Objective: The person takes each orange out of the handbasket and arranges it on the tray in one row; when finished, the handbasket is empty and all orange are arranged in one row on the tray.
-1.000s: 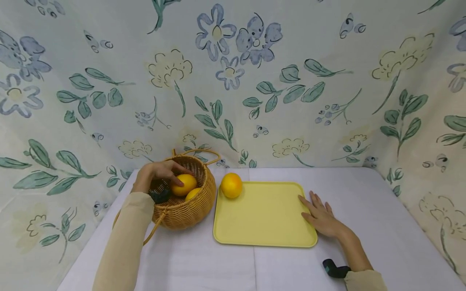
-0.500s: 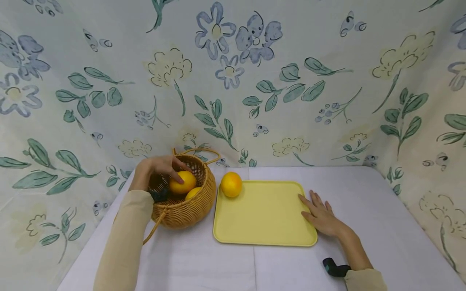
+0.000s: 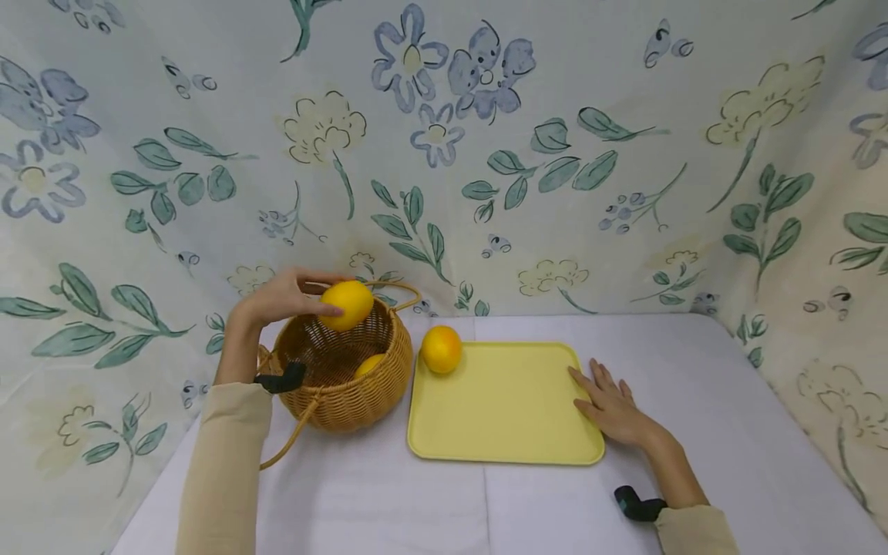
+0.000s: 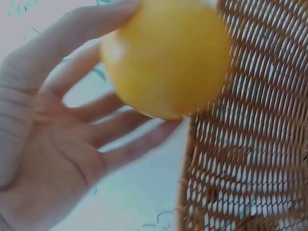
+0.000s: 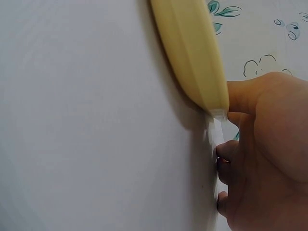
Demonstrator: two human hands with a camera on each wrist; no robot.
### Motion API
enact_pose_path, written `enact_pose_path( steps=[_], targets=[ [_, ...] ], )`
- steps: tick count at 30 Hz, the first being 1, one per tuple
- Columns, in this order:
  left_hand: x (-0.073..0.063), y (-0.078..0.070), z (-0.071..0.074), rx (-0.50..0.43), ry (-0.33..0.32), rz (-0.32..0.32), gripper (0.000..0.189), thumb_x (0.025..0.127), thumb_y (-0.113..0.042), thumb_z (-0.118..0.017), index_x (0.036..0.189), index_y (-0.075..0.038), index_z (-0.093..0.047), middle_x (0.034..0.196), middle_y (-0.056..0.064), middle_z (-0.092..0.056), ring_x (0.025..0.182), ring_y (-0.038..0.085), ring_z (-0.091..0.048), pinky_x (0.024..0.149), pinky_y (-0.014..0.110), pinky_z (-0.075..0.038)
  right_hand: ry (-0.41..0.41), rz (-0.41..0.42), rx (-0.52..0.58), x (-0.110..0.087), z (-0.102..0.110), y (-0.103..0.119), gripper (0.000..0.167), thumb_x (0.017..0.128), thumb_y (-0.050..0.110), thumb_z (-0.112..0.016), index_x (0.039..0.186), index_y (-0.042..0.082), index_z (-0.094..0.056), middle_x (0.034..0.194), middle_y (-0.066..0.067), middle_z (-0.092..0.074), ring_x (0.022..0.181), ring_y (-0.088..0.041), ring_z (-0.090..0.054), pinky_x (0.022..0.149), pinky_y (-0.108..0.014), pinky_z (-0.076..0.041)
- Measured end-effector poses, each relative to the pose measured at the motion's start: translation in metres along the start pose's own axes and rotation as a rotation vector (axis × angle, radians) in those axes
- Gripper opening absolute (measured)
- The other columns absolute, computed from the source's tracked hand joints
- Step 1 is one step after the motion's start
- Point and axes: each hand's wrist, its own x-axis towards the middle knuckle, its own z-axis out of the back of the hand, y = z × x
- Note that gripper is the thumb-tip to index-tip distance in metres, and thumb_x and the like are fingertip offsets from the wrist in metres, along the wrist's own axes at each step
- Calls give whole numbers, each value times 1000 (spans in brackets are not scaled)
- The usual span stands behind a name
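Note:
My left hand [image 3: 277, 299] grips an orange [image 3: 349, 305] between thumb and fingers, above the wicker basket [image 3: 398, 370]. In the left wrist view that orange [image 4: 166, 57] hangs beside the basket's woven wall [image 4: 250, 115], with the fingers behind it. Another yellow-orange fruit [image 3: 368, 365] lies inside the basket, partly hidden by the rim. At the far left corner of the yellow tray [image 3: 506, 408] sits a second orange [image 3: 441, 350]. My right hand [image 3: 613, 408] rests with fingers spread at the tray's right edge; the right wrist view shows its thumb against the tray's side [image 5: 192, 53].
One basket handle [image 3: 395, 287] stands up at the back, and the other [image 3: 294, 439] leans out onto the white tablecloth [image 3: 388, 493]. A floral curtain [image 3: 444, 231] rises directly behind the table. Each wrist wears a black camera [image 3: 634, 505].
My left hand has lifted the orange from inside the basket up above its rim, moving up and slightly left. The right hand, tray and the orange on it stay in place.

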Motion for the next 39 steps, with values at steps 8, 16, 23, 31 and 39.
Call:
enact_pose_path(
  steps=[8,16,23,31,39],
  targets=[
    [5,-22,-26,-255,-263,-39,59,85,-28,-87,141,-24,-66,146,5,-64,134,28,-60,89,23,-59,-10,1,-4,0,-1,-3,66,107,30,-52,161,0,-29,167,-38,1,154,-57,6,119,-74,14],
    [14,-44,-55,-322,-288,-56,59,88,-25,-84,143,-19,-64,151,11,-59,135,33,-60,87,20,-59,-9,4,-5,1,-1,-5,66,108,31,-52,161,1,-29,167,-37,1,155,-56,6,119,-74,14],
    [29,-66,-89,-319,-288,-71,59,86,-24,-86,141,-21,-66,146,10,-63,126,33,-66,88,30,-62,-15,16,-3,0,1,-4,65,107,30,-52,160,-1,-30,166,-39,1,154,-58,5,118,-75,13],
    [45,-84,-132,-341,-302,-49,59,85,-25,-86,140,-20,-66,139,9,-68,120,31,-68,94,40,-61,-9,5,-15,-1,0,-5,66,107,30,-52,160,-1,-29,166,-39,1,154,-58,5,118,-75,13],
    [65,-94,-189,-304,-327,-52,59,82,-25,-89,137,-14,-69,129,12,-74,110,29,-70,83,31,-60,-14,13,-30,2,1,-2,67,107,33,-52,160,-1,-30,166,-40,-1,153,-59,3,118,-77,10]
  ],
)
